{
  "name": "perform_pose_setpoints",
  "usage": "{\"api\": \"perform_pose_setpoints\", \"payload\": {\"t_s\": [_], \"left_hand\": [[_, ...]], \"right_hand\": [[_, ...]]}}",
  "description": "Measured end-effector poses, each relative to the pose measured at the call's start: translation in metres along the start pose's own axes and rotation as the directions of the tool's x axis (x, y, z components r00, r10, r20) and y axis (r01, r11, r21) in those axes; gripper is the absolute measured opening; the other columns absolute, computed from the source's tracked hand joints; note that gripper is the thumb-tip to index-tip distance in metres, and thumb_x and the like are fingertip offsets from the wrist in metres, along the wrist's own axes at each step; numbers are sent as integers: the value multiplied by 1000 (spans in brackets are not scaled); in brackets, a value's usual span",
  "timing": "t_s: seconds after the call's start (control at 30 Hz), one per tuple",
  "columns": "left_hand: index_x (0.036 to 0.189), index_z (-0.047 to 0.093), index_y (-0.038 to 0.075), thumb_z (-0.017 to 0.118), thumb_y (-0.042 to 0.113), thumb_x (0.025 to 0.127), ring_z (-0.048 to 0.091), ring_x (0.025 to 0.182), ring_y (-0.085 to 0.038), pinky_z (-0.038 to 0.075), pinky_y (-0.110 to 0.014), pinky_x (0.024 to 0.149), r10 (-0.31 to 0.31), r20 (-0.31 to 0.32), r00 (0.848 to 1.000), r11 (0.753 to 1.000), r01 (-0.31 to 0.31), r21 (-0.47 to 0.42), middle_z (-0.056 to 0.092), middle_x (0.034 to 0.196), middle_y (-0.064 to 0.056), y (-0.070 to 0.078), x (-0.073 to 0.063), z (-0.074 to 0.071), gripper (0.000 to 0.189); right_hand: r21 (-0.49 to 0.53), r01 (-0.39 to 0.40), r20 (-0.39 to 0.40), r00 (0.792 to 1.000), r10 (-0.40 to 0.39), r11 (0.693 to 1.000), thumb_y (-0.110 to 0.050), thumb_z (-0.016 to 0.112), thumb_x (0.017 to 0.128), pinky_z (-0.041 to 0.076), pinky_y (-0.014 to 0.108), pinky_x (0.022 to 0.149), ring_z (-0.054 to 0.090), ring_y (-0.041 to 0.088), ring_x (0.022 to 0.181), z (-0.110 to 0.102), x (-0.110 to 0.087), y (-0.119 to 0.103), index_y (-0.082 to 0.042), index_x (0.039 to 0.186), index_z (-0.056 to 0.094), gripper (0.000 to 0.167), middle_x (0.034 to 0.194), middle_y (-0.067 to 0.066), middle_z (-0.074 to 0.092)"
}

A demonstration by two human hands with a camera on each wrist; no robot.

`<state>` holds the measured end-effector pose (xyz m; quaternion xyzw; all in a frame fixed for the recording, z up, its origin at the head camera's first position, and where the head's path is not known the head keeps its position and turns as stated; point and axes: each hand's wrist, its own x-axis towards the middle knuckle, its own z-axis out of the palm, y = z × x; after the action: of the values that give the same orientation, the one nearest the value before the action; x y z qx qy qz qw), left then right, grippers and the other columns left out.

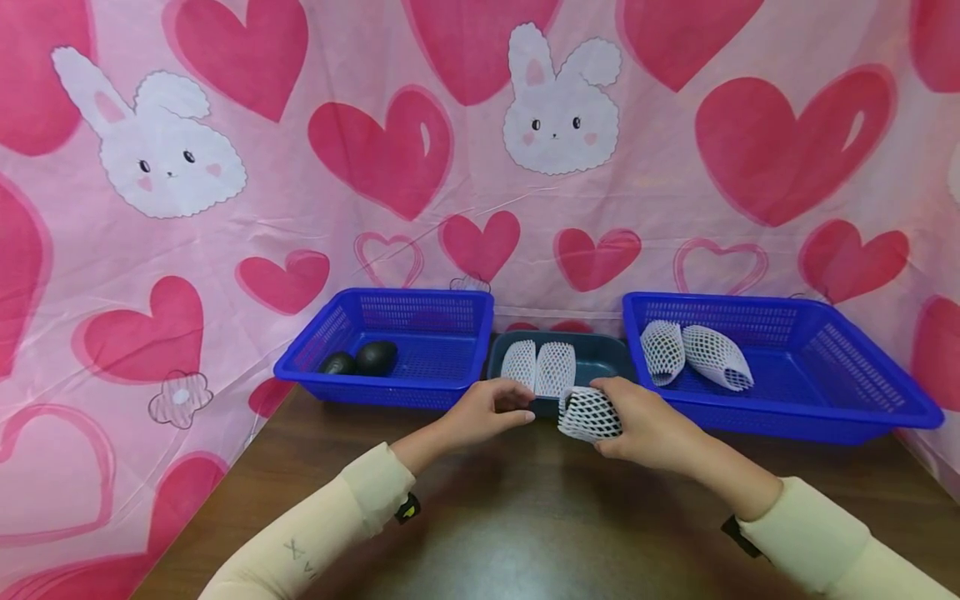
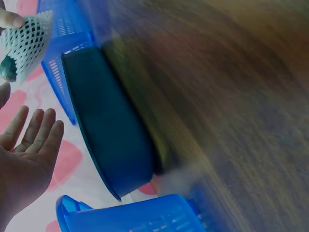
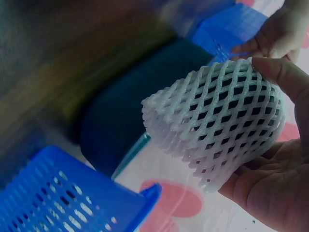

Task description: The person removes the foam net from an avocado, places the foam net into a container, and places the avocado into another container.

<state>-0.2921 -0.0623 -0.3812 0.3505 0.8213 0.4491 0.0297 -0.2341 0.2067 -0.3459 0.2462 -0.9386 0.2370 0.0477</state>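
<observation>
While the right hand (image 1: 647, 423) grips the netted fruit (image 1: 589, 414) before the near side of the tray (image 1: 602, 354), its long axis roughly crosswise, the left hand (image 1: 487, 411), fingers relaxed and holding nothing, lies apart, just leftward. Counted: two net sleeves (image 1: 556, 369) in the tray, two others (image 1: 717, 358) in the right basket (image 1: 787, 421), two bare dark fruits (image 1: 377, 358) in the left basket (image 1: 420, 392)
</observation>
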Motion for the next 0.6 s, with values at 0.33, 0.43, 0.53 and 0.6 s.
{"api": "perform_pose_setpoints", "payload": {"t_s": [0.33, 0.43, 0.53, 0.6], "left_hand": [[112, 68, 4, 72, 19, 89, 62, 103, -25, 48, -37, 91, 5, 22, 1000, 998, -6, 58, 68, 109, -12, -8, -9, 0, 27], [112, 68, 3, 72, 18, 89, 62, 105, -27, 48, -35, 92, 5, 32, 999, 999, -7, 54, 67, 109, -13, -11, -11, 1, 28], [113, 68, 1, 72, 19, 89, 62, 105, -26, 48, -33, 91, -1, 41, 999, 999, -1, 51, 68, 109, -13, -14, -13, 2, 30], [114, 67, 1, 72, 20, 89, 62, 104, -23, 48, -32, 90, -13, 47, 999, 998, 10, 54, 68, 110, -12, -16, -14, 3, 31]], "right_hand": [[-19, 24, 35, 999, -24, 1000, -19, 86, 70, 49, 44, 85, 57, 22, 97, 23, 4, 0, 3, 129, 50, 72, 113, 10, 60], [-17, 33, 35, 999, -32, 999, -19, 86, 70, 48, 45, 87, 57, 23, 99, 28, 6, 0, 4, 129, 51, 72, 114, 11, 59], [-15, 27, 51, 998, -27, 1000, -19, 85, 70, 48, 46, 88, 57, 24, 99, 34, 9, -3, 4, 129, 51, 72, 116, 12, 59], [-16, 19, 66, 998, -18, 1000, -19, 85, 71, 47, 46, 89, 56, 25, 100, 37, 10, -4, 4, 129, 50, 72, 116, 13, 59]]}}
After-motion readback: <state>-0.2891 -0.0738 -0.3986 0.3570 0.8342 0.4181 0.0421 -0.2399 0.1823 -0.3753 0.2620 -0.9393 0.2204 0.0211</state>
